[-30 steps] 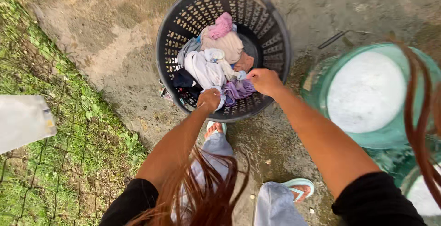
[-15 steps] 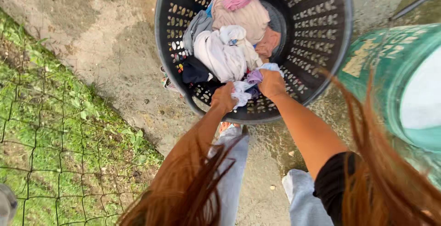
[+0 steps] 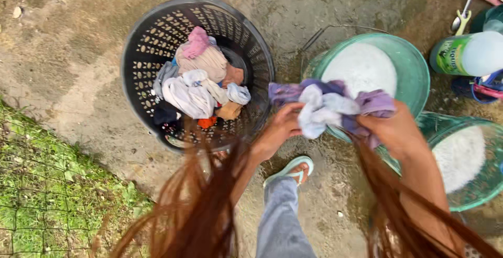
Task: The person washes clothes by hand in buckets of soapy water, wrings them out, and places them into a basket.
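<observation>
— Wet, bare concrete ground (image 3: pixel 78 43) runs under everything, with a strip of grass behind wire mesh (image 3: pixel 47 184) along its lower left edge. What do you have in your hands?

— I hold a bunched garment of purple and pale blue-white cloth (image 3: pixel 330 106), lifted clear of the ground. My left hand (image 3: pixel 280 127) pinches its pale left end with fingers curled round the cloth; my right hand (image 3: pixel 395 129) is closed over the purple right end.

— Where does that bundle sit among the things around you?

— It hangs between the round black perforated plastic laundry basket (image 3: pixel 146 43) on my left and the round green plastic basin of white suds (image 3: pixel 414 64) just behind it. Its purple tip nearly reaches the basket's right rim; whether they touch I cannot tell.

— How much open room is there?

— Clear concrete lies left of and beyond the basket. On my right it is crowded: a second green basin (image 3: pixel 487 184) overlaps the first one's lower edge, and a green-and-white plastic bottle (image 3: pixel 463 53) lies near the upper right corner.

— And below your hands?

— My foot in a light blue flip-flop (image 3: pixel 291 169) stands on wet concrete just beside the basket's near edge, and my long reddish hair (image 3: pixel 204 211) hangs across the lower view.
</observation>
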